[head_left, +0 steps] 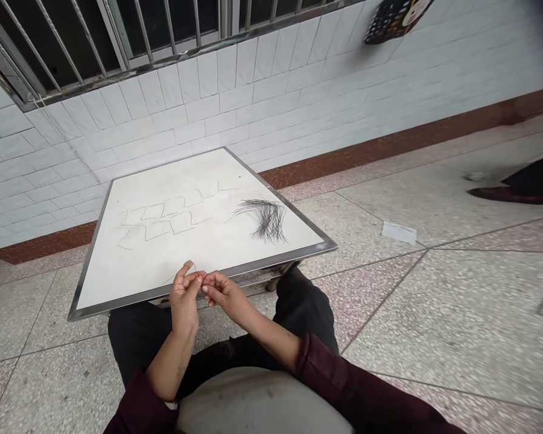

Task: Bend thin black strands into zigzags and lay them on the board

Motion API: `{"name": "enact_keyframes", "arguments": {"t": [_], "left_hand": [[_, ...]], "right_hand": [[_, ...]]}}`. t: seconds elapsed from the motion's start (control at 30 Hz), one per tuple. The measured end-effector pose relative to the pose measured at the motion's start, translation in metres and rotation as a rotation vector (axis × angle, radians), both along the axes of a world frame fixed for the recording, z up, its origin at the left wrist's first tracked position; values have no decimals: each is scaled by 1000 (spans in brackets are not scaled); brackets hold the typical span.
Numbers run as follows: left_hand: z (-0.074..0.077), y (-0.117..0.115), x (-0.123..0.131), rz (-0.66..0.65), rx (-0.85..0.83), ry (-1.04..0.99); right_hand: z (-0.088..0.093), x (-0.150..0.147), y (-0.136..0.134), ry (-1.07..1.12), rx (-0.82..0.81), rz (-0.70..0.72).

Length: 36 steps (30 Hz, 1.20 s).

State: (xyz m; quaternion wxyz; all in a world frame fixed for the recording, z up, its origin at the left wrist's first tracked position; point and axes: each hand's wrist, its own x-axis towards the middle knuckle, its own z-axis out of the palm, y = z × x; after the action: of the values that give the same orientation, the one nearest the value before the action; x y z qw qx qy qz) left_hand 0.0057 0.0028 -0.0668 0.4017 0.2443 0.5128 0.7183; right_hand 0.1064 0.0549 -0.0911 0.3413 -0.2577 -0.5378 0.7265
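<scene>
My left hand (186,292) and my right hand (221,290) meet at the near edge of a white table board (104,283) with a grey metal rim. Both are closed in a pinch, fingertips together, on a thin black wire-like strand (195,266) that rises above the left fingers. Its exact grip point is hidden by the fingers. Further up the board lie several strands bent into zigzag steps (163,211). To their right is a loose heap of straight black strands (269,218).
Behind the board stands a white tiled wall (253,90) with a barred window (140,30). A dark patterned bag (391,21) hangs at upper right. On the speckled floor lies a pale paper piece (399,232). Another person's shoe (511,194) is at far right.
</scene>
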Motion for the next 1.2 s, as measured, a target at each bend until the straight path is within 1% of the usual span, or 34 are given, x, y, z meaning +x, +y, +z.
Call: {"name": "enact_keyframes", "arguments": {"t": [0.07, 0.13, 0.2, 0.27, 0.37, 0.4, 0.47, 0.57, 0.63, 0.7, 0.77, 0.87, 0.93, 1.0, 1.07, 1.2], "left_hand": [[0, 1, 1, -21, -17, 19], [0, 1, -2, -83, -31, 18], [1, 0, -12, -176, -39, -28], [4, -3, -29, -229, -38, -109], [16, -7, -60, -142, -23, -179], [21, -9, -69, -145, -39, -169], [33, -10, -78, -193, -73, -66], [48, -9, -76, -282, -128, 107], [51, -8, -69, -308, -146, 162], [49, -6, -63, -297, -147, 179], [45, -6, -61, -271, -142, 187], [41, -6, -61, -250, -138, 208], [39, -7, -62, -250, -133, 238], [40, -7, -63, -248, -130, 279], [41, -6, -63, -244, -134, 320], [48, -3, -61, -240, -160, 383]], "right_hand": [[2, 1, 1, -15, 17, -15], [5, 3, 2, -51, 38, -57], [7, 5, 5, -86, 41, -104], [9, 8, 9, -106, 28, -131], [12, 13, 14, -143, 30, -138], [12, 14, 15, -159, 38, -132], [13, 16, 17, -192, 50, -116], [15, 17, 16, -232, 63, -97], [17, 18, 16, -248, 64, -97], [19, 20, 16, -231, 28, -77], [21, 23, 18, -166, -73, -27], [24, 27, 21, -37, -301, 57], [24, 29, 22, 31, -445, 105], [23, 30, 23, 78, -542, 156], [21, 31, 23, 87, -573, 193], [19, 33, 20, -2, -505, 245]]}}
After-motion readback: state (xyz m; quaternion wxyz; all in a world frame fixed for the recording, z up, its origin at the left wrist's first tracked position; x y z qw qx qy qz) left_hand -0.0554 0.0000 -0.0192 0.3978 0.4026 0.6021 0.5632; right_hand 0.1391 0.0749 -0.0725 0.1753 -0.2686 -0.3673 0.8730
